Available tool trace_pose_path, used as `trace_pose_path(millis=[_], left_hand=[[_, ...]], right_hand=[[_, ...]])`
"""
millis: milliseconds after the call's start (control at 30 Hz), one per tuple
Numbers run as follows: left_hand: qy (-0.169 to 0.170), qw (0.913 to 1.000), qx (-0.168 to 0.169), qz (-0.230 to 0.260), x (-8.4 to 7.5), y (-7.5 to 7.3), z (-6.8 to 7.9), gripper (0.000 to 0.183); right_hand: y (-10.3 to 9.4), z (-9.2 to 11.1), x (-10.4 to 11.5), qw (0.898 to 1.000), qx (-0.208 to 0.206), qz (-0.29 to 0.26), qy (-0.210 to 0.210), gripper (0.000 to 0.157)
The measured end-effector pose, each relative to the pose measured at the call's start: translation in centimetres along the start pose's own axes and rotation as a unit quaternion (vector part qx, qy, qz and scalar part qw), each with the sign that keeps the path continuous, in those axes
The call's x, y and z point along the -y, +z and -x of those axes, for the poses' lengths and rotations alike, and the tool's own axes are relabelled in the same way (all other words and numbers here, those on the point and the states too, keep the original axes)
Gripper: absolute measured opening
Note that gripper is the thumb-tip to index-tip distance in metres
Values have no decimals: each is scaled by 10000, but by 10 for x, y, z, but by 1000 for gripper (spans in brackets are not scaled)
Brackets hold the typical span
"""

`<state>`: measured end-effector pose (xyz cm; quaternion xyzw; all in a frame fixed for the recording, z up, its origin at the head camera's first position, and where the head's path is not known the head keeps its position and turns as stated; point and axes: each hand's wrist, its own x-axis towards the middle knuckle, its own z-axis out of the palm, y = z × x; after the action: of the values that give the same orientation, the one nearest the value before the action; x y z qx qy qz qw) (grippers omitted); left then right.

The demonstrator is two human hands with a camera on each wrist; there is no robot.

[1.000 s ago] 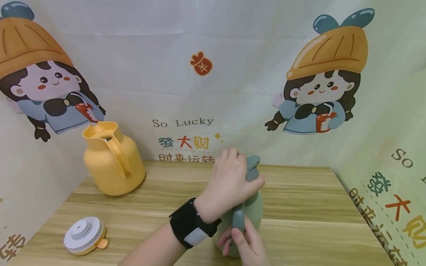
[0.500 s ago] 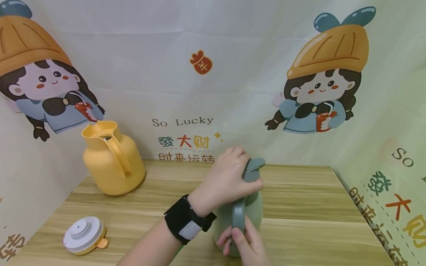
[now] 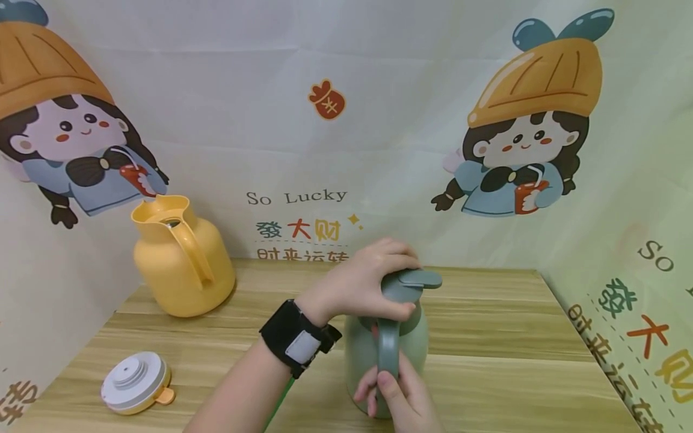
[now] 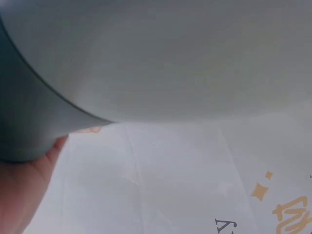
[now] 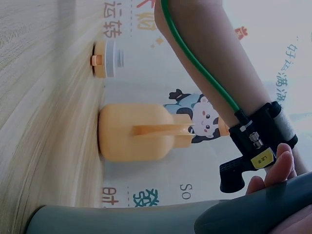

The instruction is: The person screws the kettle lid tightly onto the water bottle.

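A pale green thermos jug (image 3: 357,355) stands upright on the wooden table. My left hand (image 3: 368,282) grips its darker green lid (image 3: 394,288) from above, the thumb on the near side and the fingers over the far side. A flat tab (image 3: 425,279) on that lid points to the right. My right hand (image 3: 408,400) holds the jug's handle (image 3: 388,349) low down, fingers curled round it. In the left wrist view, the jug's body (image 4: 185,58) fills the upper part, with part of the left hand (image 4: 24,195) at the lower left.
A yellow thermos jug (image 3: 184,270) with an uncovered mouth stands at the back left. Its round grey and yellow lid (image 3: 135,382) lies upside down at the front left. A printed cloth (image 3: 271,120) hangs behind the table (image 3: 498,373).
My left hand has turned the green lid clockwise, so its tab has swung from pointing away to pointing right. The right hand stays on the handle.
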<state>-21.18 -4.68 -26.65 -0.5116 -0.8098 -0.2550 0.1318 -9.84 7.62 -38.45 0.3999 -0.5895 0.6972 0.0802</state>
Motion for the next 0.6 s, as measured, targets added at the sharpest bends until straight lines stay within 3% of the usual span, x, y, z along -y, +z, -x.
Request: trace_pose_path(millis=[600], left_hand=[[462, 9985, 167, 229, 2, -2, -1, 47]], right_hand=[[-1, 1, -1, 10000, 25, 63, 20, 47]])
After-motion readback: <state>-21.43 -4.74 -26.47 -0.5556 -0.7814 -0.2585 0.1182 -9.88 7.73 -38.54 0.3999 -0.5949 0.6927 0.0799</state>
